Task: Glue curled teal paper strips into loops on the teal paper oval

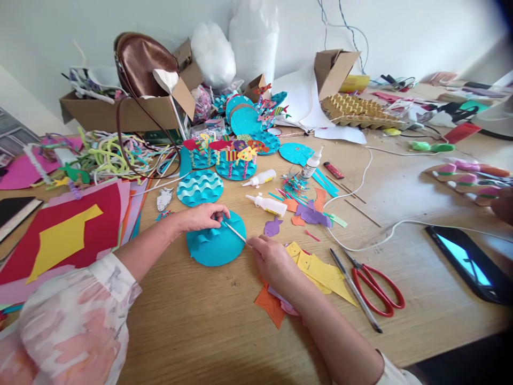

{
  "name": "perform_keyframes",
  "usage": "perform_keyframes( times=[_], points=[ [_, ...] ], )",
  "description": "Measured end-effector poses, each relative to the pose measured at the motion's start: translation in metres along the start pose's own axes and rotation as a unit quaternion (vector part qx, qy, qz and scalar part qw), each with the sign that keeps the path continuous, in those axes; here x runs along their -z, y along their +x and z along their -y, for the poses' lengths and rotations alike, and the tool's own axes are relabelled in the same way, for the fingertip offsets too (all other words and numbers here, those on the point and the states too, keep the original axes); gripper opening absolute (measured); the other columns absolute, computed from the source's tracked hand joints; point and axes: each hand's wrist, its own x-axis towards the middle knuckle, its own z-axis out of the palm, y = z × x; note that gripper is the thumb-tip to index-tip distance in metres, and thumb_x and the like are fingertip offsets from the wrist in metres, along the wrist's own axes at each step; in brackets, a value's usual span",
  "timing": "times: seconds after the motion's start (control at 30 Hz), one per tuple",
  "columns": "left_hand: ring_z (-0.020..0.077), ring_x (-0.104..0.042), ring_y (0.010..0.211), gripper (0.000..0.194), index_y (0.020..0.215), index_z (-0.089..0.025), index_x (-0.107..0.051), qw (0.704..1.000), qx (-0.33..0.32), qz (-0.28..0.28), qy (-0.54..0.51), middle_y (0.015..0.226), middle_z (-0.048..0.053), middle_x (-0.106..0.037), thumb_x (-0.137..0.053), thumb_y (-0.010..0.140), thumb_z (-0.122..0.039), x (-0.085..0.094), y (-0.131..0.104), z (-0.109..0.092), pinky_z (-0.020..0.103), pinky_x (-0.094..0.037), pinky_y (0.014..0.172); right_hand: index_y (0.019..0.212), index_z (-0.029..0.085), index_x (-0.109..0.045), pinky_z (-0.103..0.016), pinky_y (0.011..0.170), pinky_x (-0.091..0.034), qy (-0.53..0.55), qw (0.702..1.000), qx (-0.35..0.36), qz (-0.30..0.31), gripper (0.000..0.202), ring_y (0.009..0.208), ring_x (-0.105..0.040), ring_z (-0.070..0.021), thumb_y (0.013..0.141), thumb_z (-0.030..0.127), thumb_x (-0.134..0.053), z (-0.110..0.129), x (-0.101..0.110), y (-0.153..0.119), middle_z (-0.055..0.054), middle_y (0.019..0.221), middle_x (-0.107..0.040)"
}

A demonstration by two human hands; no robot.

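A round turquoise disc (216, 254) lies on the table, with a curled turquoise paper strip (208, 234) standing in waves across its upper part. My left hand (206, 216) is over the disc's far edge, its fingertips pinched on what looks like the strip's turquoise paper. From the right, my right hand (274, 259) grips a thin pale stick (235, 230), whose far end reaches the paper near my left fingertips. Beyond is a finished-looking disc with wavy strips (199, 188). Two white glue bottles (267, 204) lie to the right, close to a purple paper fish (273, 226).
Red-handled scissors (379, 289), a pen (355, 291) and yellow paper fish (320, 270) lie right of my right hand. A phone (468, 262) and white cable (395, 227) are farther right. Another person's hand (503, 206) shows at the right edge. Coloured paper (100, 224) is stacked left.
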Motion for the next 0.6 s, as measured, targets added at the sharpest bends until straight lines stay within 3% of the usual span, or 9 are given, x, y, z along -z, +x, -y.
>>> perform_keyframes(
  times=[0.3, 0.6],
  points=[
    [0.0123, -0.047, 0.065, 0.033, 0.094, -0.018, -0.054, 1.000, 0.002, -0.006, 0.004, 0.072, -0.002, -0.050, -0.050, 0.061, -0.018, -0.0008, 0.0000, 0.0001, 0.022, -0.037, 0.056, 0.095, 0.017, -0.058, -0.020, 0.065, -0.036, 0.002, 1.000, 0.009, -0.019, 0.028, 0.076, -0.057, -0.0128, 0.082, 0.006, -0.036, 0.0014, -0.0002, -0.0021, -0.006, 0.085, -0.060],
    [0.0118, -0.046, 0.064, 0.033, 0.095, -0.017, -0.054, 1.000, 0.011, -0.004, 0.001, 0.070, -0.002, -0.047, -0.050, 0.062, -0.018, -0.0006, -0.0017, -0.0047, 0.021, -0.036, 0.055, 0.099, 0.019, -0.057, -0.021, 0.066, -0.036, -0.010, 1.000, -0.005, 0.002, 0.030, 0.079, -0.057, -0.0140, 0.082, 0.006, -0.036, 0.0020, 0.0005, -0.0024, -0.007, 0.088, -0.060]
  ],
)
